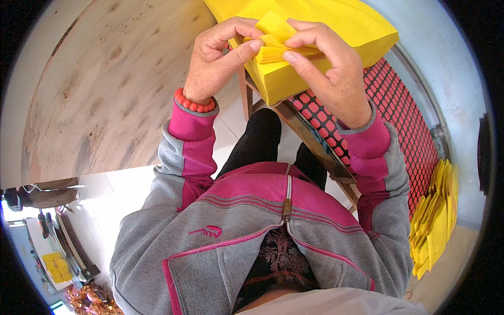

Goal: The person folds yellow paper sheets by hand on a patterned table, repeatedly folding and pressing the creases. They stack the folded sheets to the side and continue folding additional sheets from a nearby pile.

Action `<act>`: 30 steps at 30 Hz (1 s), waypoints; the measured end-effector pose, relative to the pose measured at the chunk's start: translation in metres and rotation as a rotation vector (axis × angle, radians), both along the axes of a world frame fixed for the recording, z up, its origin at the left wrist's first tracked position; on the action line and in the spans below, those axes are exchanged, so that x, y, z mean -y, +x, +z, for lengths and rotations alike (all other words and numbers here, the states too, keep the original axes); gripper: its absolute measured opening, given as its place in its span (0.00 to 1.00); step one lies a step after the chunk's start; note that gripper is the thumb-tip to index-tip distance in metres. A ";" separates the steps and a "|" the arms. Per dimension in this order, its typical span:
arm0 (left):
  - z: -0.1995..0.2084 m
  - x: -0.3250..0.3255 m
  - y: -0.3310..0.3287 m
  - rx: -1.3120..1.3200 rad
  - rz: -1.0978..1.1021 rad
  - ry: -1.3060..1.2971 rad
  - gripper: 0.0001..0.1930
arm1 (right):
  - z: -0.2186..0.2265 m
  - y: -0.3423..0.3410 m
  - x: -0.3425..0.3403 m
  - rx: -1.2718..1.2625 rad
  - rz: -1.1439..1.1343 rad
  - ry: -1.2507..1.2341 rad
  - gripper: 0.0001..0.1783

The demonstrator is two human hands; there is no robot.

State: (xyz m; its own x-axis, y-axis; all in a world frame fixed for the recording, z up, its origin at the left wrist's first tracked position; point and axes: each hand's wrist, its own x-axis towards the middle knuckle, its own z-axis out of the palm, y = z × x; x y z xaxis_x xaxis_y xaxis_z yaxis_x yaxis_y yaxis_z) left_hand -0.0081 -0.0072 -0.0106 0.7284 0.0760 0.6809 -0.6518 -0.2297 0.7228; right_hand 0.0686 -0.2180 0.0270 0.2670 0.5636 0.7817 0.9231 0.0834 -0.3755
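A large yellow fabric bag with a boxy edge lies at the far end of a bench covered in a red and black grid pattern. Folded yellow strips of the same cloth bunch up at its near left corner. My left hand, with a red bead bracelet at the wrist, pinches the strips between thumb and forefinger. From the other side my right hand grips the same folds, its thumb pressed on the lower strip. The strips' undersides are hidden by my fingers.
On my left stands a broad plywood panel or tabletop. A pile of folded yellow bags sits at the bench's right end beside a pale blue wall. Behind at lower left are a person's legs and a table with yellow pieces.
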 end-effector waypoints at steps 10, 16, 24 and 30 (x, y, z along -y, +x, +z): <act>-0.004 0.012 0.006 0.072 0.098 -0.176 0.05 | 0.009 0.001 0.003 0.127 0.012 -0.046 0.09; -0.003 0.004 0.001 0.095 0.054 -0.009 0.04 | 0.001 0.003 0.000 0.098 0.019 -0.013 0.06; -0.002 0.001 0.003 0.119 0.027 0.037 0.05 | -0.001 0.001 0.000 0.033 0.006 -0.006 0.07; -0.006 0.008 0.004 0.080 0.092 -0.079 0.05 | 0.000 0.002 -0.001 0.058 0.021 0.086 0.09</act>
State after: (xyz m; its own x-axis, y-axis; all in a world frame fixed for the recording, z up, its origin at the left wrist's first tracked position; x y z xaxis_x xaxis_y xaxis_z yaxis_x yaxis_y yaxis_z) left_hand -0.0040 -0.0149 -0.0166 0.6592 0.1956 0.7261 -0.6872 -0.2354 0.6873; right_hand 0.0708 -0.2169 0.0267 0.2087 0.4988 0.8412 0.9409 0.1323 -0.3119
